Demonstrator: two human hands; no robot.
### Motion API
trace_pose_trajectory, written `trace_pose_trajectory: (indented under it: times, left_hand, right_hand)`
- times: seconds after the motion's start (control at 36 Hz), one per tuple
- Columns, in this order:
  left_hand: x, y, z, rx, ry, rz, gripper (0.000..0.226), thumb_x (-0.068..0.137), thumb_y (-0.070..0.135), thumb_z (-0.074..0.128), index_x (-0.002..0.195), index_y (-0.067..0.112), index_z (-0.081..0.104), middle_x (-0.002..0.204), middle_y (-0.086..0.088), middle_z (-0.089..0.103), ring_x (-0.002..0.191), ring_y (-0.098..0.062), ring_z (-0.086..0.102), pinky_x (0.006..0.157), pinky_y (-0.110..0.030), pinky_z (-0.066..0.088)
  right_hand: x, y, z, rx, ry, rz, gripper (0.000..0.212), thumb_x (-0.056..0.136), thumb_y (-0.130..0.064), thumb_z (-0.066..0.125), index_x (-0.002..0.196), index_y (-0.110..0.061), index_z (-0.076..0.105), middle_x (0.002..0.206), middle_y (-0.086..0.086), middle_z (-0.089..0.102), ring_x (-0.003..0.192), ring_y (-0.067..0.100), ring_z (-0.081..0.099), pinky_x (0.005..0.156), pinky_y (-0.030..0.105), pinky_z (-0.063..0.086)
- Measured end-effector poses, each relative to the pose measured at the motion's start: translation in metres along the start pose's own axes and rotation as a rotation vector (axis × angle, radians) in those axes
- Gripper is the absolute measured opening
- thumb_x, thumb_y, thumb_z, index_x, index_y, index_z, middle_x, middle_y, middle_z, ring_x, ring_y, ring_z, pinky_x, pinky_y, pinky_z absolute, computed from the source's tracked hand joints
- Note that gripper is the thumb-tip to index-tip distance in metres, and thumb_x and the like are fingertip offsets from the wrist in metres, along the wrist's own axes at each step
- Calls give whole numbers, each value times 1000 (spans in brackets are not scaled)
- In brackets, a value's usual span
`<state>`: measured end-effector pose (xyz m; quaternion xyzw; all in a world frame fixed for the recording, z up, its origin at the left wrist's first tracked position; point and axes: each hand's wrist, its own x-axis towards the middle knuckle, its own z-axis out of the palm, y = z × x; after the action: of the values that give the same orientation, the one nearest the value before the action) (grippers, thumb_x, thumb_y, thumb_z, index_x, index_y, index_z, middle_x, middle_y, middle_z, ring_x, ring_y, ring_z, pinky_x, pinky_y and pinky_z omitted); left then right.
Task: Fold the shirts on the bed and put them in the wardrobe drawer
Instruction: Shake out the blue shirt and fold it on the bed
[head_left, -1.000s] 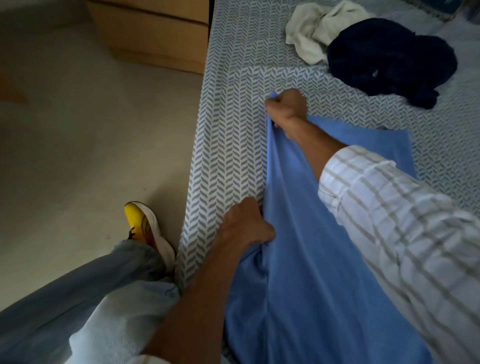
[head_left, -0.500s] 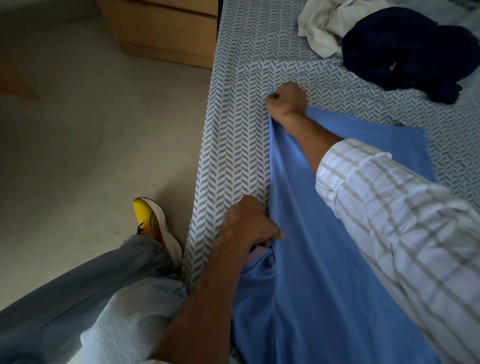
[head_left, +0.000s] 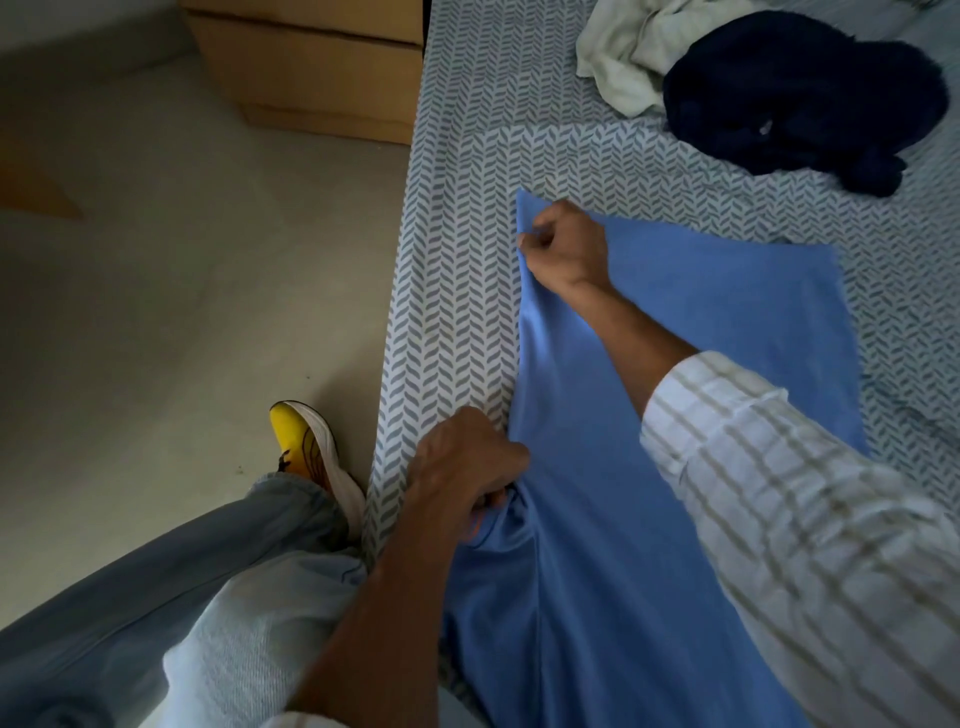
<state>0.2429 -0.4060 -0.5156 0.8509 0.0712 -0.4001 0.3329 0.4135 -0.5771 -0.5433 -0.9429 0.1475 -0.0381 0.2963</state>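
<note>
Beige floor (head_left: 156, 312) alongside the bed. Yellow, white-soled shoe (head_left: 311, 457) on it, close to the bed edge. Wooden cabinet (head_left: 317, 73) stands beyond.

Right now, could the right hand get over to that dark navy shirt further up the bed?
Probably yes, but not at once. The right hand is pinching the far corner of the blue shirt. The navy shirt lies beyond it with only bare bedsheet between, so nothing blocks the way once it lets go.
</note>
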Motion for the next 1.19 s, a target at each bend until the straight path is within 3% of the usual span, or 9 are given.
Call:
trace_pose_trajectory:
  times: [0.11,0.28,0.47,0.67,0.86,0.94,1.03,1.14,1.19]
  left_hand:
    - [-1,2,3,-19,36,-7,26,72,30,59,64,7,69,46,-1,65,49,-19,67,61,-38,63]
    - [0,3,2,6,91,3,28,65,31,54,77,9,68,54,-1,68,58,-23,69,63,-40,63]
    - [2,6,-2,-7,24,-8,22,73,21,54,76,6,69,49,1,67,46,-15,66,61,-37,63]
    - [5,8,-4,-62,14,-36,23,76,18,54,69,3,69,48,-3,66,41,-15,61,54,-30,57]
    - [6,5,-2,-28,46,-76,23,73,25,57,68,5,69,49,-2,67,45,-16,64,57,-32,59]
    - [7,7,2,76,176,-67,39,66,42,55,85,11,69,78,-7,74,73,-26,70,72,-39,61]
    - [4,15,10,252,387,-14,43,80,45,57,110,14,59,110,-15,66,104,-37,63,89,-43,53]
    - [2,26,22,472,658,283,36,76,25,65,107,9,59,101,-18,65,99,-41,60,81,-47,50]
    - [8,35,34,531,673,391,38,68,23,71,102,8,64,95,-18,65,94,-41,60,79,-48,50]
  right_hand:
    - [-13,15,-5,-35,11,12,18,90,-14,54,102,-15,67,103,3,72,103,25,65,88,32,47]
    - [17,33,-13,-106,71,69,40,92,-17,54,131,-15,60,128,18,59,117,36,58,96,35,45]
    - [51,34,-23,-54,59,112,19,89,-20,62,103,-19,76,117,9,72,116,31,63,100,36,51]
    - [57,40,-19,51,181,148,25,84,-19,57,96,-25,79,108,5,75,107,29,67,92,32,54]
    - [48,48,-26,85,94,25,35,89,-21,62,123,-18,69,112,5,73,108,21,65,100,33,48]
    - [27,72,-51,110,100,-50,40,90,-21,62,130,-17,65,108,5,73,100,21,68,98,34,50]
    - [0,120,-89,32,166,-73,36,93,-21,59,127,-13,66,112,9,72,102,25,68,97,33,48]
    - [-35,196,-145,-98,246,92,37,94,-27,57,125,-11,67,116,13,71,104,30,68,94,35,48]
    - [-50,231,-172,-107,314,214,42,87,-29,52,120,-10,69,111,16,72,102,35,67,92,37,48]
